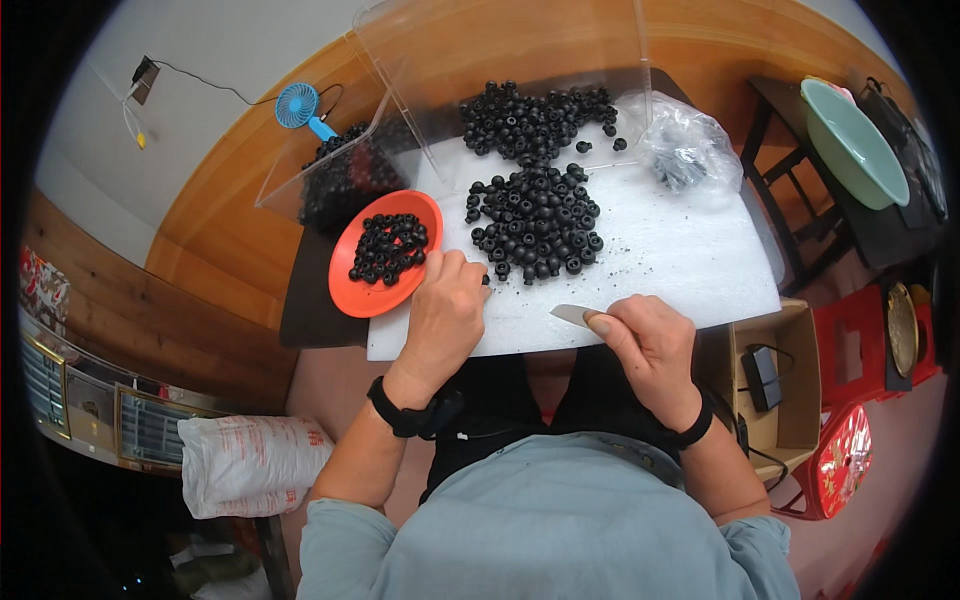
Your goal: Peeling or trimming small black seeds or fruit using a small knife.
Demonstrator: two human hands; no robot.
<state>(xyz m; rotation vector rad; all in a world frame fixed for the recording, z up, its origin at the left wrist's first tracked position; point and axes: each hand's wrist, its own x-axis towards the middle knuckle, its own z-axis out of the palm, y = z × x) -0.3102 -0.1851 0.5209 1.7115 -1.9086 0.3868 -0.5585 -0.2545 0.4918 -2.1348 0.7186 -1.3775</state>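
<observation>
My right hand [650, 345] is closed round a small knife, its pale blade [572, 314] pointing left over the white foam sheet [690, 270]. My left hand [447, 305] is closed near the sheet's front left, with a small black ball-shaped part [486, 280] at its fingertips, mostly hidden by the fingers. Just beyond lies a heap of similar black parts [540, 222], round with holes and short necks. An orange plastic bowl [345, 285] holding more of them stands left of my left hand. A second heap [530, 120] spreads farther back.
A clear plastic screen [430, 150] rises behind the work. At the back left are a clear bin of black parts [350, 180] and a blue fan [297, 105]. A crumpled plastic bag [690, 150] lies back right. Black crumbs dot the sheet. A cardboard box [790, 400] stands lower right.
</observation>
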